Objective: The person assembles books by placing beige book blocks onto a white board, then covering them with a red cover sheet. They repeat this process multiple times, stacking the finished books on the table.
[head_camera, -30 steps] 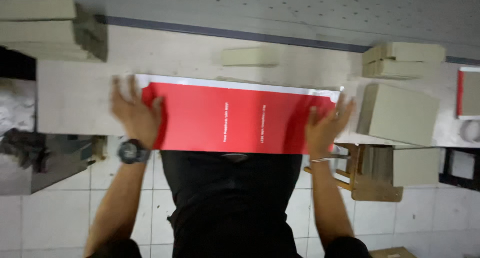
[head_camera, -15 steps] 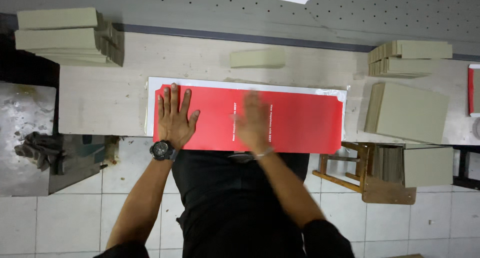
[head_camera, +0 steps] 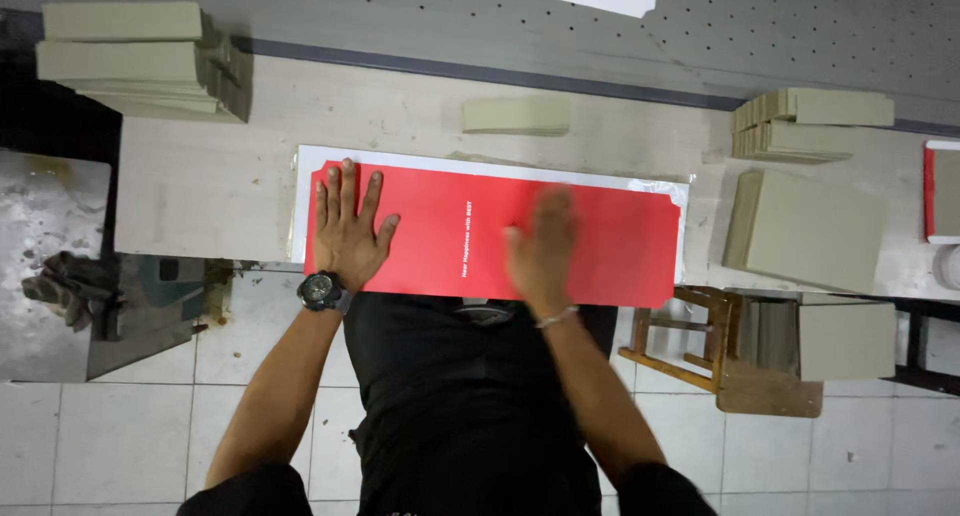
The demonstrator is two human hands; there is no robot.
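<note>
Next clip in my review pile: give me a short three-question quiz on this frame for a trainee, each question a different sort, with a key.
1. True or false: the left hand lies flat, fingers spread, on the long red paper sheet.
2. Multiple choice: where does the small single stack of tan cardboard pieces lie? A) on the floor tiles B) on the pale worktable beyond the red sheet C) on the wooden stool
3. Fill in: the right hand looks ____ in the picture, unlike the sharp left hand.

Key: 1 true; 2 B; 3 blurred. Both hands rest open on the sheet, the left near its left end, the right near its middle.
</note>
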